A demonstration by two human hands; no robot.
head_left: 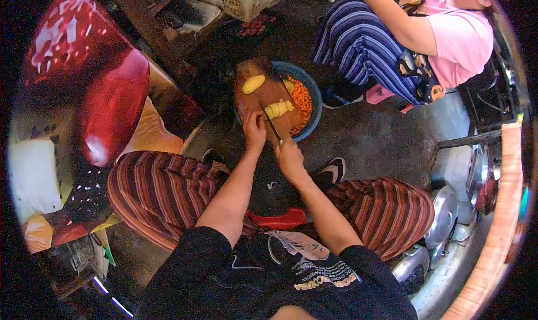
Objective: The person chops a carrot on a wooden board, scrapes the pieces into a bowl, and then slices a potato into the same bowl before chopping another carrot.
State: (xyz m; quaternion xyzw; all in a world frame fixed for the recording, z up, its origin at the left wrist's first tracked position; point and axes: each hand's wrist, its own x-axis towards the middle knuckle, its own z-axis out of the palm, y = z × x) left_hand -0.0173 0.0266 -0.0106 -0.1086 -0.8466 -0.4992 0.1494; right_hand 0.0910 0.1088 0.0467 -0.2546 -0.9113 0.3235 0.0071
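Note:
A brown wooden board [249, 100] rests across a blue basin [318, 104] that holds small orange diced pieces [301, 100]. My right hand [290, 157] is closed round the handle of a knife [271, 121], whose blade lies over the board beside sliced yellow pieces [278, 109]. At the left end of the slices is my left hand [255, 131], fingers bent and close together at the board's near edge; what they hold, if anything, is hidden. A whole peeled yellow piece [253, 85] lies farther up the board.
Another person [364, 45] in a pink shirt and striped cloth sits at the upper right. A white basket [241, 3] stands at the top, near small red items [256, 26]. Pots and lids [444, 213] are at the right. A red stool [280, 219] shows between my legs.

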